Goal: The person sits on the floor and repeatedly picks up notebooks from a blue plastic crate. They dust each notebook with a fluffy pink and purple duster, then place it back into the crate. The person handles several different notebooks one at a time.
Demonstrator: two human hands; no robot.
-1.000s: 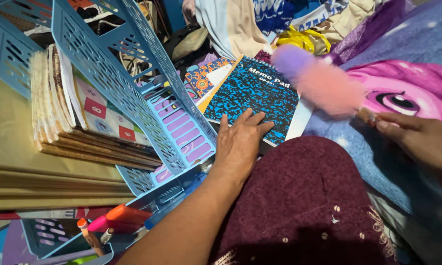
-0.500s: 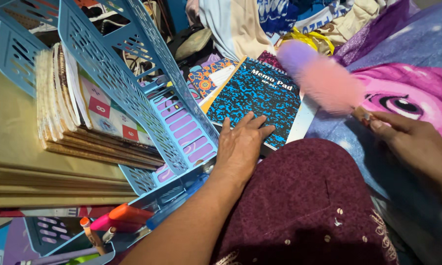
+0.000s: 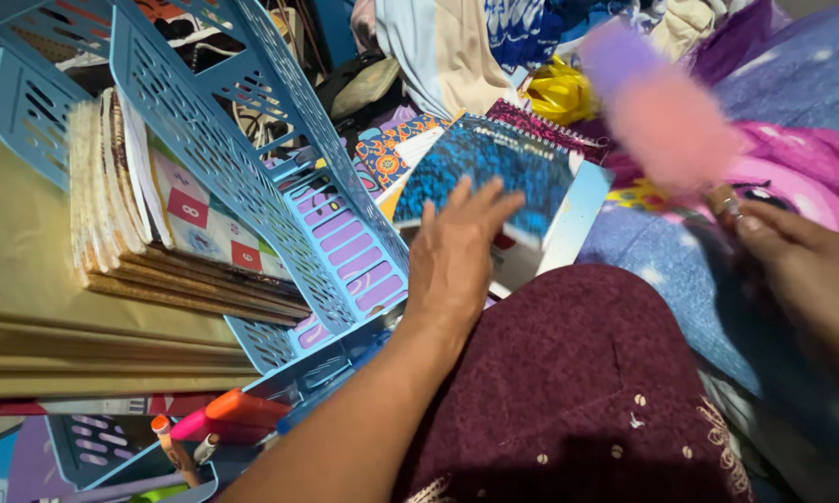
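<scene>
Notepad (image 3: 480, 177) under left fingers (image 3: 457, 210)

Lit evenly and fairly brightly from above, colours saturated, no hard glare. Soft shadow under the left hand (image 3: 457, 256), falling on the blue speckled spiral-bound notepad (image 3: 489, 177); deeper shade along the lower edge over the maroon embroidered fabric (image 3: 568, 391). Strong motion blur on the fluffy pink and purple pom-pom-topped pen (image 3: 657, 116), outline smeared; lesser blur on the left hand's fingers and on the right hand (image 3: 801, 270). Sharp on the light blue perforated plastic file rack (image 3: 252, 186) and the stacked brown paper folders (image 3: 84, 317). Wide-angle stretch at left and right edges, rack bars bowed. Dim in upper background.
</scene>
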